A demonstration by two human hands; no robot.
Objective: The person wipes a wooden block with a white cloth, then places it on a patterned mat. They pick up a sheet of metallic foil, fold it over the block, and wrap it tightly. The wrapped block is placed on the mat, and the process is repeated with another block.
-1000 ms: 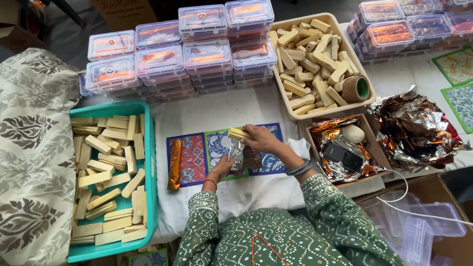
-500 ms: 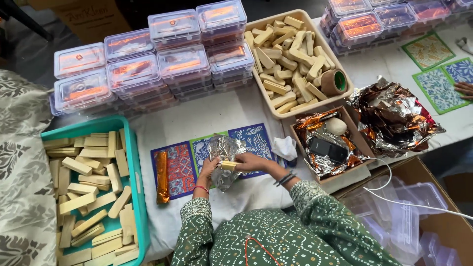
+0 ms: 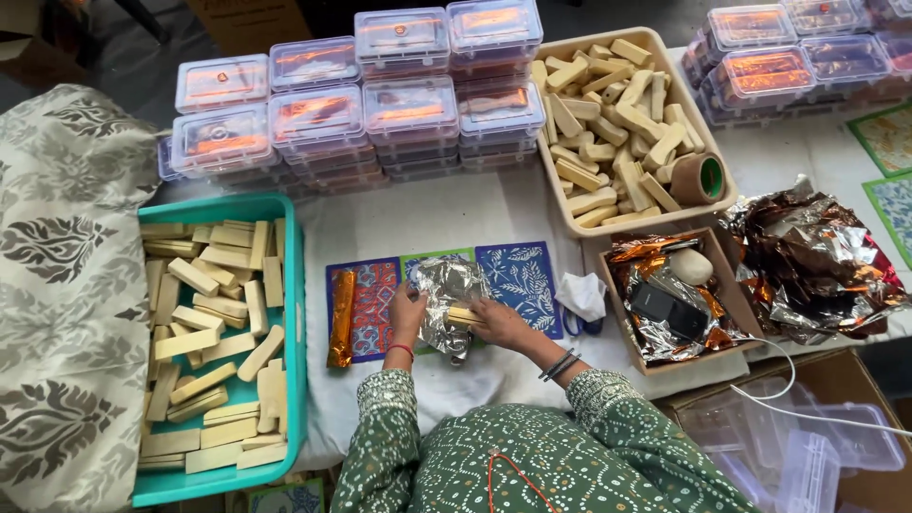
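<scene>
Seen from above: left hand (image 3: 408, 313) pressing flat on the edge of a crinkled foil sheet (image 3: 446, 290), fingers spread, clasping nothing. Right hand (image 3: 499, 323) pinching a pale bar (image 3: 463, 316) at its end, grip closed on it. Bar lying across the lower middle of the foil, between both hands, just right of the left fingertips. Foil spread over a patterned mat (image 3: 518, 275) on the cloth-covered table (image 3: 427, 218). Wrapped orange bar (image 3: 339, 318) at the mat's left end, near the left hand but apart. Teal bin (image 3: 294, 313) of bare bars farther left; beige tray (image 3: 565, 214) of more bars with a tape roll (image 3: 698, 178) at upper right. Clear lidded boxes (image 3: 404, 104) stacked along the back. Cardboard box (image 3: 736, 313) lined with foil holding a phone (image 3: 670, 309), right of the mat.
</scene>
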